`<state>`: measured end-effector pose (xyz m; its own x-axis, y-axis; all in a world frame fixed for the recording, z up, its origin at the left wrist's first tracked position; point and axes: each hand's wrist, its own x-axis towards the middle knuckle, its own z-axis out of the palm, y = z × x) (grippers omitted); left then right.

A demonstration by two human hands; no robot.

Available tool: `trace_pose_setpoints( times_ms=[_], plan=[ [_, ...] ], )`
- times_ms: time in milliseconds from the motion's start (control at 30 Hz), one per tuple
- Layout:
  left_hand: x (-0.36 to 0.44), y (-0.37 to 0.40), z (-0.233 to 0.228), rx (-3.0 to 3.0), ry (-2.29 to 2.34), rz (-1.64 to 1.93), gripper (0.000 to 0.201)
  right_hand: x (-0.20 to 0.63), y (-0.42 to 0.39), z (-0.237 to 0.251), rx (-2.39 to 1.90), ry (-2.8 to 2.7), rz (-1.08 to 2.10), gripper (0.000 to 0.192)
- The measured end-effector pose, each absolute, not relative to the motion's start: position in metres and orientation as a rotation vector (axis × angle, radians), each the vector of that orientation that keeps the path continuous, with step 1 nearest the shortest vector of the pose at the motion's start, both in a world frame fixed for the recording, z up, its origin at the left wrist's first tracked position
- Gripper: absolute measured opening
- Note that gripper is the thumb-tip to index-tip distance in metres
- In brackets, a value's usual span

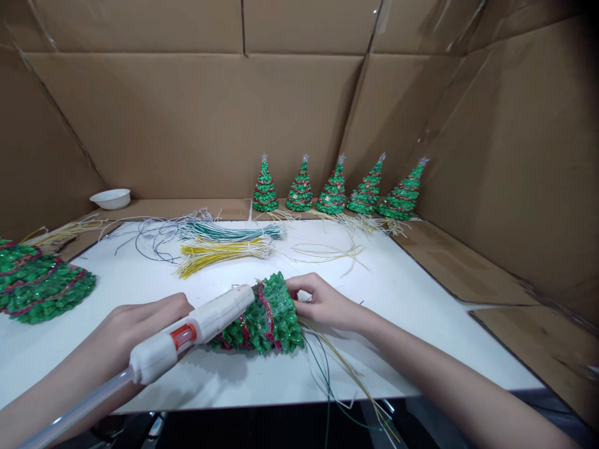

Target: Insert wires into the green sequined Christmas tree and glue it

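My left hand (pixel 135 324) grips a white hot-glue gun (pixel 206 321) with an orange trigger. Its nozzle touches the base edge of a small green glittery tree (pixel 269 318), and a clear glue stick trails back from the gun toward me. The tree lies on its side on the white table (pixel 412 299). My right hand (pixel 322 302) pinches the tree's base from the right. Thin yellow, green and white wires (pixel 327 368) run out of the base, over the table's near edge.
Several finished small trees (pixel 334 190) stand in a row at the back. Bundles of green wires (pixel 234 232) and yellow wires (pixel 219 252) lie mid-table. A white bowl (pixel 111 198) sits back left, green trees (pixel 37 284) lie at the left edge, and cardboard walls (pixel 187 118) enclose the table.
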<state>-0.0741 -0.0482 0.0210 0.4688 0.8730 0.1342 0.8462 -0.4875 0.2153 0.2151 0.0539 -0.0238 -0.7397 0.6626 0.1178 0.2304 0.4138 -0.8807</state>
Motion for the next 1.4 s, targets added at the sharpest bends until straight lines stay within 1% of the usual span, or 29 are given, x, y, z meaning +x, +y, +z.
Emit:
trace_pose_setpoints(
  times_ms=[200, 633, 833, 1100, 1400],
  plan=[
    [-0.061, -0.056, 0.021, 2.568, 1.718, 0.389, 0.033, 0.215, 0.053, -0.022, -0.758, -2.222, 1.291, 0.015],
    [-0.057, -0.058, 0.022, 2.522, 1.735, 0.467, 0.029, 0.215, 0.055, -0.028, -0.707, -2.199, 1.286, 0.015],
    [-0.056, -0.058, 0.022, 2.547, 1.762, 0.421, 0.032, 0.215, 0.055, -0.028, -0.705, -2.211, 1.281, 0.015],
    [-0.056, -0.058, 0.023, 2.535, 1.744, 0.44, 0.03, 0.215, 0.053, -0.023, -0.72, -2.218, 1.307, 0.016],
    [-0.058, -0.057, 0.023, 2.502, 1.757, 0.408, 0.033, 0.216, 0.055, -0.029, -0.695, -2.219, 1.287, 0.016]
  ],
)
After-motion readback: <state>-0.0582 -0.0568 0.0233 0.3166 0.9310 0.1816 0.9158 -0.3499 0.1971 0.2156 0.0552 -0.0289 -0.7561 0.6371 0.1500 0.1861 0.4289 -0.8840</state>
